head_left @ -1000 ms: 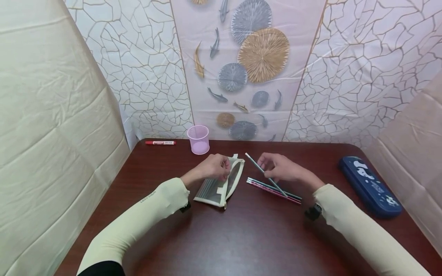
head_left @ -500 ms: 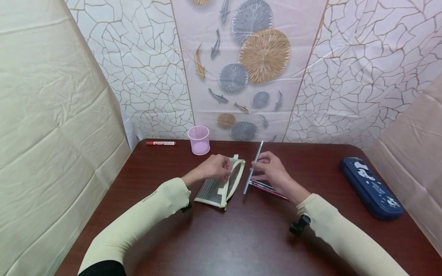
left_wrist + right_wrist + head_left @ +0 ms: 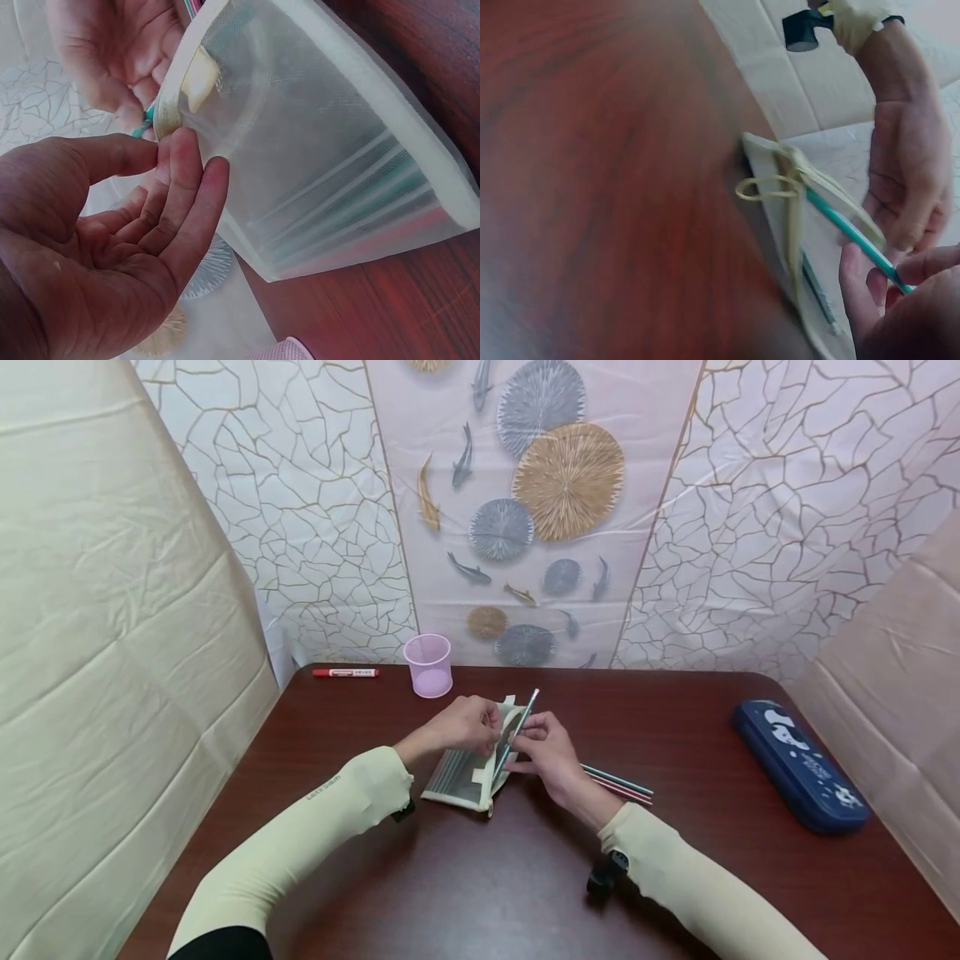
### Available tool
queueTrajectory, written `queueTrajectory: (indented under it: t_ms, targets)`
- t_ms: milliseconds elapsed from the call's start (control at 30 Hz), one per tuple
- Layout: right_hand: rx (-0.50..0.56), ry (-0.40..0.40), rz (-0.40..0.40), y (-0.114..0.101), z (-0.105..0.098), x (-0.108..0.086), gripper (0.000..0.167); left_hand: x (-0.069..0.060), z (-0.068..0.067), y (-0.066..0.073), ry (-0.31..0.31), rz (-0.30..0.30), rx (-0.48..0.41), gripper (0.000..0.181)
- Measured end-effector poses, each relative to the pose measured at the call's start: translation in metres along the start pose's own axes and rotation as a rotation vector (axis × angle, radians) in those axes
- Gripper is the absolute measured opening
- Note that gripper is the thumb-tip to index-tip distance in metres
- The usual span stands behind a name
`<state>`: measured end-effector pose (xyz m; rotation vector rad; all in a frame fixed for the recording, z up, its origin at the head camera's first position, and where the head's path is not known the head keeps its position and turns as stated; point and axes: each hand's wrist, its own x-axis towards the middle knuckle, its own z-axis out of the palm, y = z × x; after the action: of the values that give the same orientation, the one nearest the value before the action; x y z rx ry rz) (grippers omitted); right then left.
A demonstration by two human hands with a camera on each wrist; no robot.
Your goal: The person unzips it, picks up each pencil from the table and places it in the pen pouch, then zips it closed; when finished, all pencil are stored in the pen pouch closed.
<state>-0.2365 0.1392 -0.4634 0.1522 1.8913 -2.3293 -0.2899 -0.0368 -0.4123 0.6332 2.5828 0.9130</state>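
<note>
A mesh zip pouch (image 3: 457,783) with pale edging lies on the table, its mouth gaping toward the right. My left hand (image 3: 467,725) pinches the rim of that mouth between thumb and fingers. Between the thumb and fingers of my right hand (image 3: 553,758) is a teal pencil (image 3: 859,238), slanted, with its lower end at the pouch opening. Through the mesh in the left wrist view, several long pencils (image 3: 352,199) show faintly inside, greenish and reddish. Right of the pouch, a few teal and pink pencils (image 3: 626,787) lie on the table, partly hidden by my right hand.
A lilac cup (image 3: 429,672) stands at the back edge, with a red marker (image 3: 345,672) to its left. On the right side lies a dark blue pencil case (image 3: 802,768). Cloth-covered walls border the brown table (image 3: 480,885) at the back and sides.
My right hand has lifted the teal pencil off the loose pencils, turned it, and carried it left to the pouch opening. My left hand has stayed on the pouch rim.
</note>
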Motion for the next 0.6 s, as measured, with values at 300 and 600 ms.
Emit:
queueTrajectory:
  t_ms: [300,600]
  targets:
    - [-0.006,-0.004,0.032,0.008,0.005,-0.004,0.033,0.001,0.002,-0.001,0.01,0.004,0.039,0.005]
    - [0.039,0.056,0.07,0.013,0.011,-0.003,0.039,0.0,0.001,0.0,0.024,-0.008,0.043,0.006]
